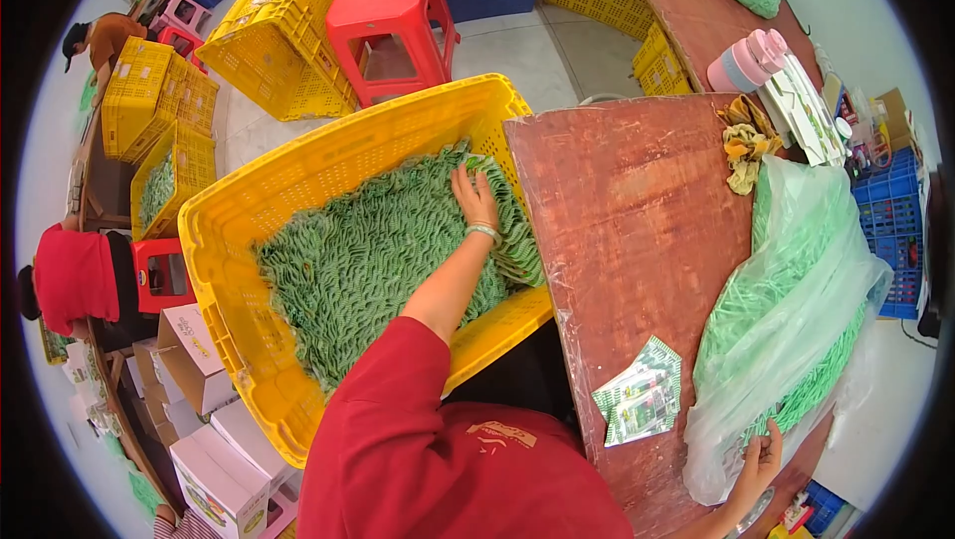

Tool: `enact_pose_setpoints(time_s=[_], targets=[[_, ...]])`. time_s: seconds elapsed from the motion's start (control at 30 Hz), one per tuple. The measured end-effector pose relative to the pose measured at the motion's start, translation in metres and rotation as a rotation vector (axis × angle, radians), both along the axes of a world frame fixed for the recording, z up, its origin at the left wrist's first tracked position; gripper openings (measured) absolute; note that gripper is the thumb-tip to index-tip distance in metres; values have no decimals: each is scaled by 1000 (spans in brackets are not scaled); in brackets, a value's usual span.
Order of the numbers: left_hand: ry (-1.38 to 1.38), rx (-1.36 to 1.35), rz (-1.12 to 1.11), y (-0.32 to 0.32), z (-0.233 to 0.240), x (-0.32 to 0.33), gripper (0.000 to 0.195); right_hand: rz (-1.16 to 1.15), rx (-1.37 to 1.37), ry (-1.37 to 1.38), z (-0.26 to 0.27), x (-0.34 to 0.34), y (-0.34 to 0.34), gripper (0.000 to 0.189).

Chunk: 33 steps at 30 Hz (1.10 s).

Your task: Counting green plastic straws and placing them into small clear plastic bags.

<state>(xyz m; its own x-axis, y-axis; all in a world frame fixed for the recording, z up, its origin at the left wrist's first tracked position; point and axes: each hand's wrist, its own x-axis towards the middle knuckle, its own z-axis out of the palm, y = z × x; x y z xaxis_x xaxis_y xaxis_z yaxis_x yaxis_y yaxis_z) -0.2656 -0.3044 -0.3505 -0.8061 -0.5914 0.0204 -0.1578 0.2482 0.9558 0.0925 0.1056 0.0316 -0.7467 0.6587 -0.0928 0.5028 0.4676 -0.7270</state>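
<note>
My left hand [474,200] lies with its fingers apart on green-and-white packets [516,241] at the right end of a yellow plastic crate [358,129]. Closely stacked rows of similar packets [380,255] fill the crate floor. At the lower right, my right hand [762,457] is at the mouth of a clear plastic bag [798,300] full of green strips; whether its fingers grip any strip cannot be told. A small fanned pile of printed packets [642,397] rests on the worn red-brown tabletop [634,241], left of the bag.
A pink bottle [747,60], yellow gloves [744,144] and a white tray lie at the table's far end. Beyond the crate stand a red stool [388,17] and stacked yellow crates [276,39]. Cardboard boxes [220,479] are at lower left. Other people work along the left side.
</note>
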Motion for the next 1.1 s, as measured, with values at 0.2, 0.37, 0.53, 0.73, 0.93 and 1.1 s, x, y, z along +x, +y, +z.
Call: enact_pose_setpoints(time_s=[0.2,0.37,0.53,0.73,0.93,1.1], targets=[[-9,-95,37,-44,9,25,47,-17,27,18,0,7,6,36],[-297,116,-175,-52,-1,76,18,3,24,44,-12,6,12,35],[-170,-329,-196,-26,5,80,27,-27,50,79,-4,20,14,38],[50,-281,-245,-51,65,31,18,-79,206,69,-21,44,54,32],[270,-20,-295,-74,123,-13,30,-348,206,213,-28,86,115,22],[377,50,-422,-9,233,29,33,-243,382,117,-43,90,156,18]])
